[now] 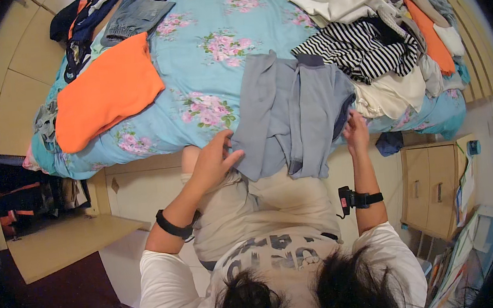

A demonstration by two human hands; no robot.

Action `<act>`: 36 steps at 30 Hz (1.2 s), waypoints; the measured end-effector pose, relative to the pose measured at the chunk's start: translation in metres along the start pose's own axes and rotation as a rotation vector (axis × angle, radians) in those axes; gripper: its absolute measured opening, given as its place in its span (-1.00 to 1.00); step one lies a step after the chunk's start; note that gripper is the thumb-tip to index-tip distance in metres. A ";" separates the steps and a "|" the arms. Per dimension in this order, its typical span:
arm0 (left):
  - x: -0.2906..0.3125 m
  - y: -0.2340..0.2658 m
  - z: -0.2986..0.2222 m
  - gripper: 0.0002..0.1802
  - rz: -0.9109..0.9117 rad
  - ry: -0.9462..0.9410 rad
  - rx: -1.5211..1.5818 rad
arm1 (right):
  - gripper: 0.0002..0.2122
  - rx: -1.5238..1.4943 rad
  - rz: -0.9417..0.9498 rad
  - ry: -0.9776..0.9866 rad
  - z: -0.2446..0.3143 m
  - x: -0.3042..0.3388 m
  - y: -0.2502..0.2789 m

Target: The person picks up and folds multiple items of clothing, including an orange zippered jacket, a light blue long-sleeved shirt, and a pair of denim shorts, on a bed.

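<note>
A grey garment (292,112) lies spread over the near edge of the bed and hangs down a little in front of me. My left hand (214,157) grips its left hem, thumb on top of the cloth. My right hand (356,132) holds its right edge, fingers curled into the fabric. Both wrists wear dark bands. The bed (213,45) is covered with a light blue sheet printed with pink flowers.
A folded orange garment (106,93) lies at the bed's left, with dark clothes and jeans (132,17) behind it. A heap of clothes, with a black-and-white striped top (360,47), fills the right side. A wooden nightstand (431,187) stands at right; an open drawer (61,243) at left.
</note>
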State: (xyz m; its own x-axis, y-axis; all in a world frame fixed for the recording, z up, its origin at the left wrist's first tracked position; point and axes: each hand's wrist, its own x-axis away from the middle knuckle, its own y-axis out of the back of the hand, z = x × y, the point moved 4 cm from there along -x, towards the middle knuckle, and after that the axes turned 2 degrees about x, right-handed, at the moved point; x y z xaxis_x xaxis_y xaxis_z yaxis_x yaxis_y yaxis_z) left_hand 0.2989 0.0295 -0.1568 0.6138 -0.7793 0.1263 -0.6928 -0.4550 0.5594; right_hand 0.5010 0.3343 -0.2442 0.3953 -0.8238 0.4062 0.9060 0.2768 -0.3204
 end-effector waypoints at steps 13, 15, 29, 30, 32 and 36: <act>0.003 0.079 -0.009 -0.69 -0.212 0.055 0.778 | -0.52 1.266 0.380 0.401 0.006 0.055 -0.062; 0.016 0.100 0.002 -0.67 -0.272 0.041 0.792 | -0.62 0.811 0.464 0.312 0.004 0.040 -0.049; 0.073 0.079 0.073 -0.66 -0.146 0.259 0.836 | -0.46 -0.626 0.823 -0.175 0.009 0.091 0.003; 0.076 0.076 0.074 -0.65 -0.070 0.273 0.707 | -0.46 -0.623 0.825 -0.177 0.011 0.090 0.006; 0.085 0.074 0.078 -0.66 0.098 0.344 0.618 | -0.37 -0.567 0.916 -0.281 0.013 0.092 0.009; 0.095 0.077 0.077 -0.73 0.273 0.401 0.504 | -0.27 -0.357 0.583 -0.417 -0.017 0.069 0.051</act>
State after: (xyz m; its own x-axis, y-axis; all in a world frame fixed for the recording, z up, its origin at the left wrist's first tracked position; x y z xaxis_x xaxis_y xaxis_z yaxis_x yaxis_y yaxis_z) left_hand 0.2744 -0.1125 -0.1647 0.4178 -0.7190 0.5554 -0.8738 -0.4855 0.0287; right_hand 0.5723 0.2838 -0.2470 0.8783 -0.3231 0.3525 0.4605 0.3728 -0.8056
